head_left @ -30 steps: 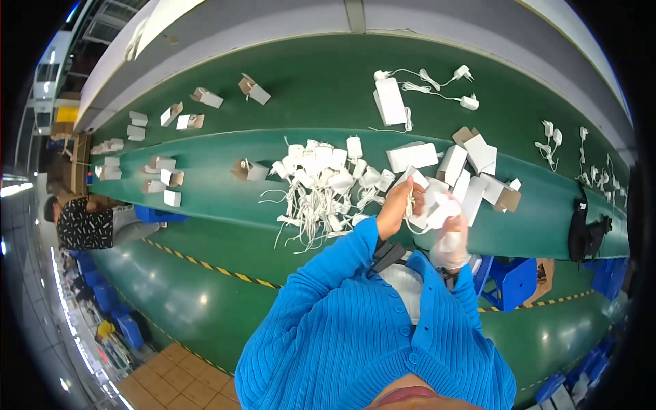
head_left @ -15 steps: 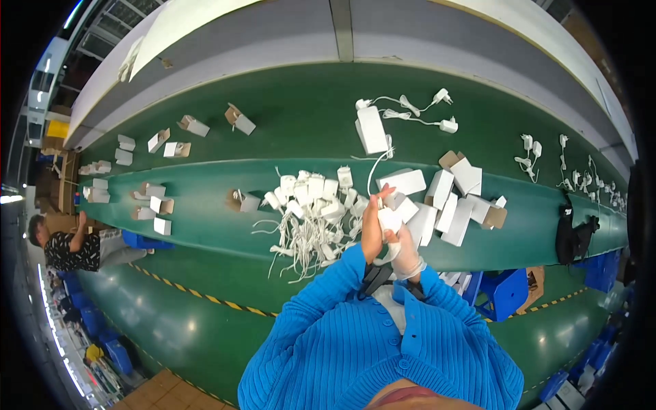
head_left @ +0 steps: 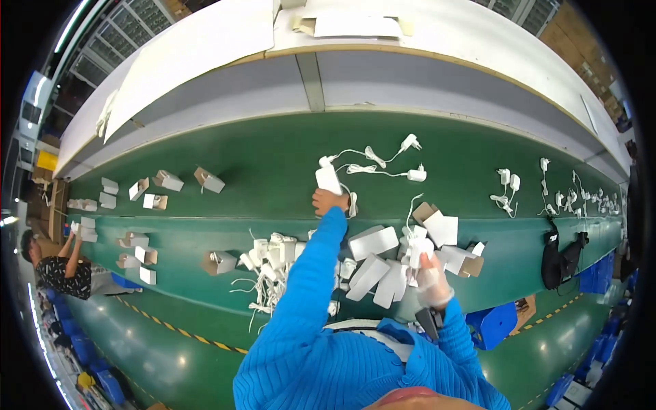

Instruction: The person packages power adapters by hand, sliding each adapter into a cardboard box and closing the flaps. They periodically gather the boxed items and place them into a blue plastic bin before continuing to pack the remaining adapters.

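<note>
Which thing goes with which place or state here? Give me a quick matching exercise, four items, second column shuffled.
1. left hand
2. right hand
3. blue stool
4. adapter pile

A. past the belt's near edge, at right
B. gloved, holding a white adapter
C. on the belt, partly behind the left sleeve
D. at the near end of a white box

Pairs: 1-D; 2-B; 3-A; 4-C

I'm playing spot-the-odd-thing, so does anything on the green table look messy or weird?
The white power adapters by the left sleeve lie in a jumbled pile, cables tangled. On the right, a black strapped item looks out of place near the white boxes; I can't tell what it is.
</note>
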`<state>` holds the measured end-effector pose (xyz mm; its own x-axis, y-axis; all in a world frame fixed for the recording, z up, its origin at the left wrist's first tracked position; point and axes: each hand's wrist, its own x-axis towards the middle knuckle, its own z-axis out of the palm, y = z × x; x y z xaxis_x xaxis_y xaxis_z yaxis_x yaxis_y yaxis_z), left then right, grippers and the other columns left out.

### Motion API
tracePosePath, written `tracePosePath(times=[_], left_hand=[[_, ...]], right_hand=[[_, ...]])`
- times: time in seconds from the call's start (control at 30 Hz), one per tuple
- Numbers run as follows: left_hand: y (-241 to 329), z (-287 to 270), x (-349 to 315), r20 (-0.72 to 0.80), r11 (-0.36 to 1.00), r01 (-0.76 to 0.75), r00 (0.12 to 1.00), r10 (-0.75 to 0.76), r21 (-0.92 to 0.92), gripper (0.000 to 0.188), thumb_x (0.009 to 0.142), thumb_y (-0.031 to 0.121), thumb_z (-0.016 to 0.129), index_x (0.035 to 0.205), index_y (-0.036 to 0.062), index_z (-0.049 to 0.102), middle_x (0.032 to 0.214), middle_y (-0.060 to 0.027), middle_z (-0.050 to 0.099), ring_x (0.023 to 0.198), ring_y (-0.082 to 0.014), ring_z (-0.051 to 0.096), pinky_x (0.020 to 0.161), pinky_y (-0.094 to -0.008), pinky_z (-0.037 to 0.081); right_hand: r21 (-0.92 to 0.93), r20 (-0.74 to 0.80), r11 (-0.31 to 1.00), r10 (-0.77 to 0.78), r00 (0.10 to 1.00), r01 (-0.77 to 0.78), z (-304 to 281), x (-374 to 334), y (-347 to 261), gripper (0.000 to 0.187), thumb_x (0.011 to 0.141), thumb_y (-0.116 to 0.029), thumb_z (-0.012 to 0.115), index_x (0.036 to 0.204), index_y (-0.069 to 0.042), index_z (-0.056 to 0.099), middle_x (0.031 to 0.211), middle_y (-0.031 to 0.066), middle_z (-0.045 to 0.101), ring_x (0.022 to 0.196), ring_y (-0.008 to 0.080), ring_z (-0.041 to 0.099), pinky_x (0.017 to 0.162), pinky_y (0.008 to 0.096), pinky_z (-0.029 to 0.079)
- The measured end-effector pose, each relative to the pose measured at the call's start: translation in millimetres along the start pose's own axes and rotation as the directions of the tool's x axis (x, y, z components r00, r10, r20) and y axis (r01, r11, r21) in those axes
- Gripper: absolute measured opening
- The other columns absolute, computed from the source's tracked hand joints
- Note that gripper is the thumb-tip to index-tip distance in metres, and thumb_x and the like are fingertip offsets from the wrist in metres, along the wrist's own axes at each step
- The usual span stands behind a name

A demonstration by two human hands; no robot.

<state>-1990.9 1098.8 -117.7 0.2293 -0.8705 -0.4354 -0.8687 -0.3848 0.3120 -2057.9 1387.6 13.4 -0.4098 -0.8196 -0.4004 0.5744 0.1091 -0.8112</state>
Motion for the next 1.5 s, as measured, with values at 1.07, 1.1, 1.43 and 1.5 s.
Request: tracePosePath(times=[1.07,1.1,1.43,1.5], left_hand=[[-103.6,-174.9,-98.6,0.261,0.222,-0.808,0.087,0.961,-0.545,0.084,0.052,0.016,0.083,0.126,0.0087,0.043,0.122,-0.0147,0.048,0.114,-0.0332,0.046,0.097,-0.0395,0.038],[-98.8,-174.2,-96.2,0.255,0.206,-0.82,0.076,0.964,-0.534,0.084,0.051,0.015,0.083,0.125,0.0088,0.043,0.12,-0.0145,0.049,0.113,-0.0336,0.047,0.096,-0.0396,0.038],[-78.1,-128.2,-33.7,0.153,0.289,-0.78,0.246,0.957,-0.555,0.075,0.052,0.012,0.081,0.119,0.0095,0.048,0.111,-0.0128,0.05,0.105,-0.0335,0.048,0.092,-0.04,0.04],[-68.2,-128.6,-21.0,0.192,0.269,-0.791,0.194,0.962,-0.55,0.072,0.053,0.012,0.081,0.118,0.0094,0.05,0.111,-0.0116,0.051,0.105,-0.032,0.049,0.091,-0.0386,0.041]], right_hand=[[-0.544,0.802,0.147,-0.198,0.564,0.826,96.0,36.6,-50.4,0.045,0.066,-0.002,0.07,0.109,-0.005,0.056,0.091,0.0166,0.062,0.087,0.0367,0.06,0.077,0.039,0.049],[-0.582,0.781,0.131,-0.183,0.597,0.803,94.3,41.1,-45.6,0.044,0.066,-0.003,0.07,0.108,-0.005,0.057,0.091,0.0164,0.062,0.088,0.0357,0.06,0.077,0.0386,0.049],[-0.662,0.702,0.277,-0.096,0.705,0.697,82.3,129.4,-42.9,0.039,0.07,-0.014,0.07,0.107,-0.007,0.061,0.102,0.0136,0.063,0.096,0.0319,0.059,0.079,0.0354,0.049],[-0.693,0.711,0.119,-0.047,0.701,0.711,81.8,141.7,-48.1,0.04,0.074,-0.023,0.067,0.111,-0.008,0.06,0.105,0.0137,0.062,0.097,0.0323,0.059,0.081,0.0357,0.048]])
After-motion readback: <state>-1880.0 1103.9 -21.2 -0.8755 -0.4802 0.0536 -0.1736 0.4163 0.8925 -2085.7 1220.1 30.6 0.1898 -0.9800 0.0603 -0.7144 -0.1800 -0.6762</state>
